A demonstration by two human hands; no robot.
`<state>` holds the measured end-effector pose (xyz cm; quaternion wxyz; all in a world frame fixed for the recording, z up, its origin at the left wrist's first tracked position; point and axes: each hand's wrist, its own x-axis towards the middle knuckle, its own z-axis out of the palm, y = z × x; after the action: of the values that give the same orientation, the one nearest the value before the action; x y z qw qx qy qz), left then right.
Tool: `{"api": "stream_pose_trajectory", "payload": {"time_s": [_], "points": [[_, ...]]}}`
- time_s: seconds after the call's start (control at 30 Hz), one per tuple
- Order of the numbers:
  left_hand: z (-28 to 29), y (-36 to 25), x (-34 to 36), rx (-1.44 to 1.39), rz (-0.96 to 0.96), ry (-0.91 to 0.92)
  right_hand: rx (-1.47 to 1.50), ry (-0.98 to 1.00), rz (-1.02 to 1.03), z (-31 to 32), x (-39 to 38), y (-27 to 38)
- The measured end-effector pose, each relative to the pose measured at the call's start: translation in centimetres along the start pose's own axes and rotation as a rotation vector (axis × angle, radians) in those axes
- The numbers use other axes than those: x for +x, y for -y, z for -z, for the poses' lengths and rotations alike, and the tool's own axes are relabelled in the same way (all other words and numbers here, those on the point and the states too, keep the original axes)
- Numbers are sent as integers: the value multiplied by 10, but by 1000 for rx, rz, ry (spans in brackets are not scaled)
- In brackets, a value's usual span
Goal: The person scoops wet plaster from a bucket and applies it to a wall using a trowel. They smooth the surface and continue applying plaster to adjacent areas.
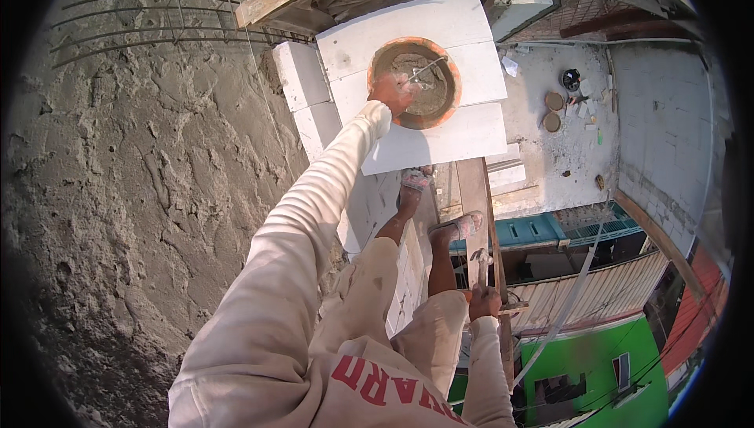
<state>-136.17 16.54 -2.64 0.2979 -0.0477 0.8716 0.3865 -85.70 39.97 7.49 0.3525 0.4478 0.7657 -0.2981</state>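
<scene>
An orange bucket [453, 106] of wet grey mortar [430, 98] stands on white blocks ahead of me. My left hand [395, 92] is closed at its near left side, on what looks like the thin wire handle [430, 66] that crosses the bucket's mouth. Mortar smears the fingers. Lower right, my right hand [484, 302] is curled beside a long wooden plank [473, 184]. What it grips is hard to make out; a short wooden piece [514, 308] sticks out beside it.
Rough grey concrete [149, 161] spreads on the left, with a rebar cage [149, 23] at its far end. My feet stand on a narrow ledge and plank. Right of me, a lower floor [561, 161] holds buckets and debris; a green wall [605, 381] shows below.
</scene>
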Motion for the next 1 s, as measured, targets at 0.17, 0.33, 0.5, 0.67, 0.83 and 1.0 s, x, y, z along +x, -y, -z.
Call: {"api": "stream_pose_trajectory", "payload": {"time_s": [0.17,0.33,0.5,0.67,0.83,1.0], "points": [[30,-105,10,4,-113,-161,42,-105,62,-5,0,3],[110,-197,20,-231,-251,-288,24,-124,57,-5,-15,24],[163,-303,34,-497,-258,-416,71,-141,98,-9,-28,28],[145,-352,59,-838,-270,-262,62,-114,48,-6,-36,33],[147,-344,102,-861,-229,-308,124,-161,77,-21,-28,20],[146,-318,158,-702,-128,-424,95,-159,86,-7,-33,45]]}}
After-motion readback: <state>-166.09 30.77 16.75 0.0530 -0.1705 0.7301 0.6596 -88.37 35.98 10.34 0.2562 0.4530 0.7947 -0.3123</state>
